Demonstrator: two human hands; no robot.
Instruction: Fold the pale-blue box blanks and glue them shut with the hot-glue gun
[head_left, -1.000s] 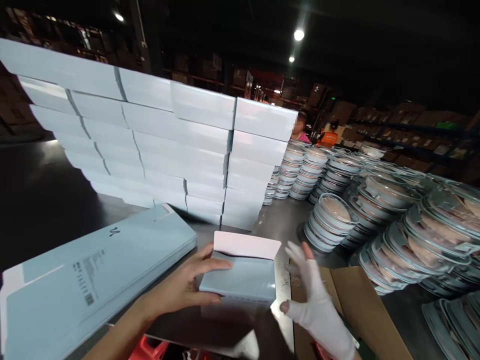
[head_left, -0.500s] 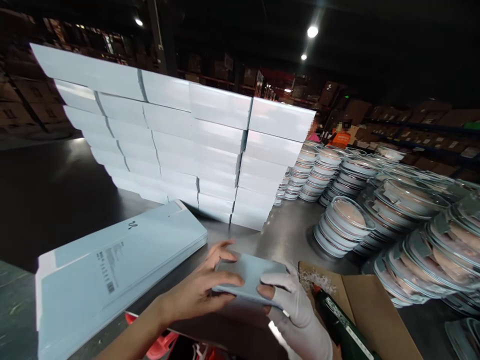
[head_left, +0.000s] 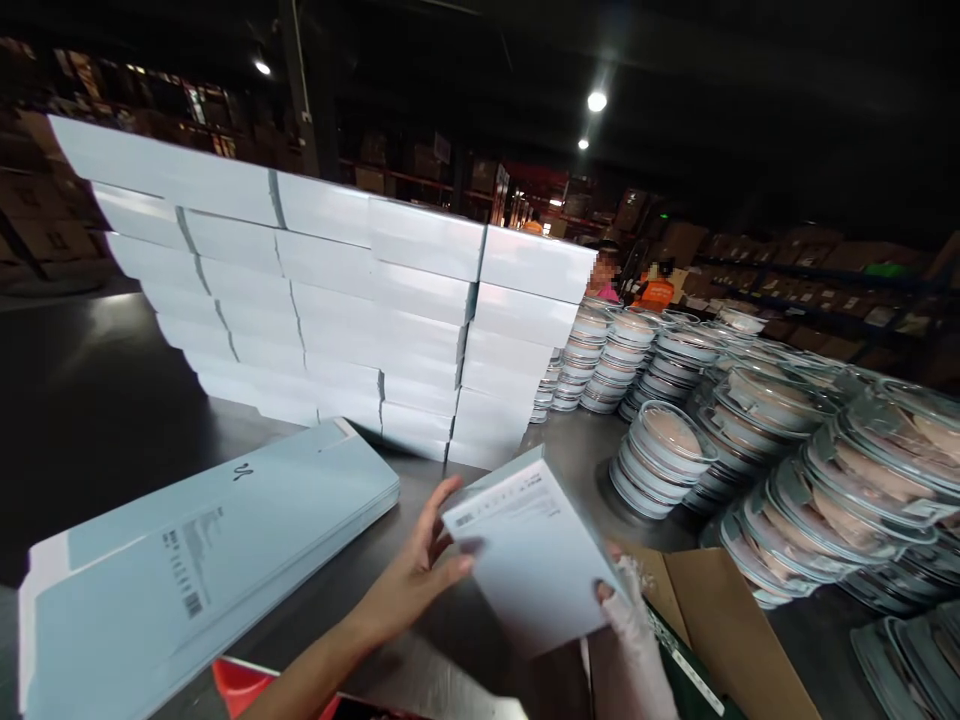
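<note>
Low in the centre of the frame, a pale blue box (head_left: 536, 560) is held at a tilt over the metal table (head_left: 570, 460), printed lines along the upper part of its face. The right hand (head_left: 628, 605), in a white glove with the thumb tip bare, grips the box by its right edge, thumb on the face. The left hand (head_left: 420, 560) curves about the upper left edge with thumb and fingers spread; that contact lies in shadow, so I cannot tell whether it bears weight. If the right hand carries most of the load, a thumb sliding on the smooth face could let the box pivot or drop. At lower right, the brown carton (head_left: 739, 610) and the dark green tool (head_left: 694, 672) in it sit close to the gloved hand, and a quick swing might snag a flap or dent a corner. A wide sweep of the left forearm could push the flat blue stack (head_left: 225, 530) at lower left askew, while pushing the box too far up the frame might knock the white box wall (head_left: 420, 310).
</note>
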